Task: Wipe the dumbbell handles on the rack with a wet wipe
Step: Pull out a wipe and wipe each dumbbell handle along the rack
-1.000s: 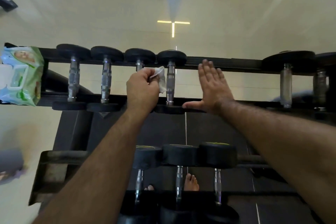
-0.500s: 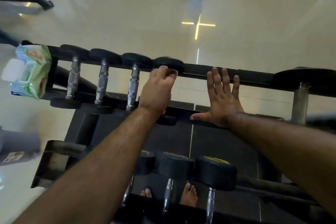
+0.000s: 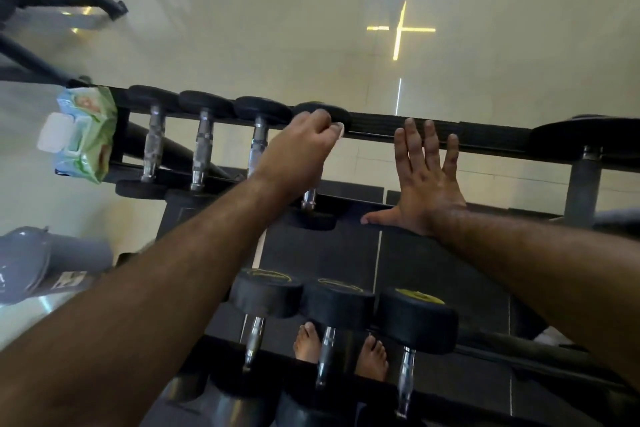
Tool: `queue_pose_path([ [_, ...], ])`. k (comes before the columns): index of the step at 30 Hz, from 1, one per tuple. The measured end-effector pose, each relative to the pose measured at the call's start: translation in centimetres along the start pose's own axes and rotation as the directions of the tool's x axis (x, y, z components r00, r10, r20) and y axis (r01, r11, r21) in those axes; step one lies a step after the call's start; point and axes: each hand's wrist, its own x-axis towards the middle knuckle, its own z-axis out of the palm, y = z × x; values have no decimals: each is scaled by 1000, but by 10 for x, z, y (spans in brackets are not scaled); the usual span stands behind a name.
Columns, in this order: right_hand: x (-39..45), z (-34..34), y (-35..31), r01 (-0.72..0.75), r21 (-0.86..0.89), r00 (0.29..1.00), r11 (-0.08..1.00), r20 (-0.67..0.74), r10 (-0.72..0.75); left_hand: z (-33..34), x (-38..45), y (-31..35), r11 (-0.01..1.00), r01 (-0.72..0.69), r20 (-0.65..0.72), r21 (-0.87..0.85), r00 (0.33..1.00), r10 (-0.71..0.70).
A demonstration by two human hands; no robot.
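Head view, looking down over a two-tier rack: left hand is curling round the fourth dumbbell of the top row, fingers closed with a scrap of white wet wipe showing at the fingertips near the far head; the handle itself is mostly hidden under the hand, only its near end showing. Right hand is lying flat and spread across the two top rails just right of that dumbbell, holding nothing, thumb resting along the near rail. Handles on this tier are running from far rail to near rail, up-and-down in the frame, so wiping strokes would likely be going along that axis, toward and away from the body. Left hand is the nearer one to the work. Three small dumbbells are sitting to the left of the gripped one; a larger dumbbell is standing at far right, well apart. Wipes packet is perching on the rack's left end with its lid flipped open; contents not readable. Lower tier is carrying three more dumbbells, probably not yet reached. Bare feet are showing beneath.
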Motion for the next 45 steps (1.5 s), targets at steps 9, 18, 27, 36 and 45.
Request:
queue_pose_path([
  [9,1,6,2,16,-11,999,1000,-42,-16,-9,-23,-8,976,-74,658,-205,728,194],
  [18,3,10,3,14,-5,997,1000,-72,-14,1,-25,-12,876,264,77,-405,964,-255],
  [27,5,18,4,17,-41,989,999,-144,-22,-8,-56,-26,862,296,106,-411,955,-278],
  [36,6,22,4,11,-50,981,999,-191,-20,8,-57,-21,598,636,493,-488,766,-412],
  [45,6,23,2,-3,-63,979,998,-203,-10,4,-5,2,959,58,-195,-277,974,-115],
])
